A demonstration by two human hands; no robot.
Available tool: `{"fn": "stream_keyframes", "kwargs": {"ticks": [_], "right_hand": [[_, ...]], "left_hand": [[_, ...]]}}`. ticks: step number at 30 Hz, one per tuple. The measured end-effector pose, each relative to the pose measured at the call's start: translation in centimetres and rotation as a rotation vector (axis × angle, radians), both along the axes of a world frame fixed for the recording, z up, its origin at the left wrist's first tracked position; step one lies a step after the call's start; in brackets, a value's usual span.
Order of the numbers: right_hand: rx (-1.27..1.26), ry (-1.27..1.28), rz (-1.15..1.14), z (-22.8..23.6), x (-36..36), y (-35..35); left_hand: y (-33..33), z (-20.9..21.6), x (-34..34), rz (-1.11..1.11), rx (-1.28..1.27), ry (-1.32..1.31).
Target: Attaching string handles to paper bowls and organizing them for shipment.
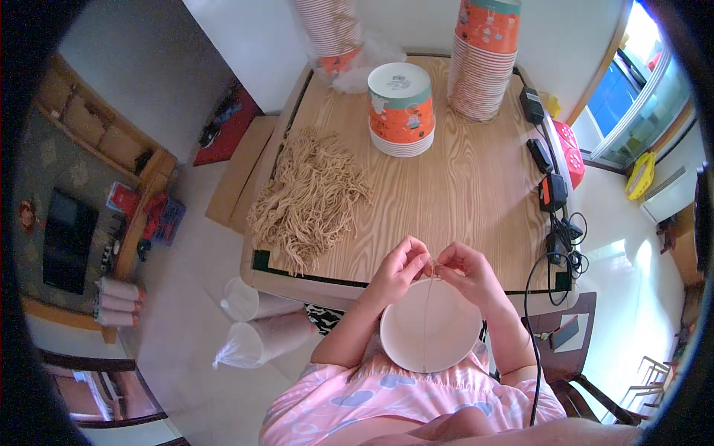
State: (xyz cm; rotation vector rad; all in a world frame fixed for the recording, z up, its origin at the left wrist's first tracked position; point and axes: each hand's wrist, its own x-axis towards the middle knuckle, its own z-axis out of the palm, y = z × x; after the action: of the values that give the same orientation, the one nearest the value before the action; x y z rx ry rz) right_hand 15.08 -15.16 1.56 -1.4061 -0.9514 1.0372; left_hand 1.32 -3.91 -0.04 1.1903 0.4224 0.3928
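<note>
A white paper bucket (455,327) rests in my lap, its round mouth facing up, against the table's near edge. A thin tan string (427,318) runs across the mouth from the near rim to the far rim. At the far rim my left hand (400,270) pinches the string between thumb and fingers. Close beside it, my right hand (470,272) pinches the string too. The fingertips of both hands nearly meet, and they partly hide the string's ends. A loose heap of similar tan strings (309,195) lies on the table's left side.
On the wooden table (454,193) stands a short stack of upturned orange paper buckets (401,119). Taller bucket stacks (483,70) stand behind. Black adapters (552,192) and cables line the right edge. Bagged bucket stacks (271,338) lie on the floor at left.
</note>
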Motion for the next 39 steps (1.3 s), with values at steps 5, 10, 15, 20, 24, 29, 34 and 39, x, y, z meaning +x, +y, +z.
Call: {"fn": "stream_keyframes", "kwargs": {"ticks": [5,10,15,20,24,29,34,39], "right_hand": [[-0.041,0.006,-0.004,0.5,-0.1,0.1],[-0.046,0.037,-0.022,0.2,-0.1,0.0],[-0.028,0.062,-0.029,0.0,-0.2,-0.1],[-0.036,0.061,-0.033,0.2,-0.4,-0.3],[-0.033,0.045,-0.029,0.1,-0.4,-0.4],[-0.039,0.026,-0.013,0.3,-0.4,-0.5],[-0.024,0.071,-0.028,0.6,-0.7,-0.6],[-0.072,0.089,0.008,0.9,-0.7,-0.5]], "left_hand": [[0.1,-0.2,-0.3,0.003,-0.007,-0.002],[0.2,-0.2,-0.8,0.043,0.113,0.048],[0.1,0.1,-1.1,0.071,0.235,0.038],[-0.1,1.4,-1.4,0.074,0.372,0.029],[-0.1,1.7,-1.4,0.048,0.538,0.096],[-0.3,1.4,-1.4,0.063,0.514,0.100],[-0.2,1.2,-1.6,0.028,0.332,0.073],[0.0,1.2,-1.8,-0.011,0.166,0.057]]}}
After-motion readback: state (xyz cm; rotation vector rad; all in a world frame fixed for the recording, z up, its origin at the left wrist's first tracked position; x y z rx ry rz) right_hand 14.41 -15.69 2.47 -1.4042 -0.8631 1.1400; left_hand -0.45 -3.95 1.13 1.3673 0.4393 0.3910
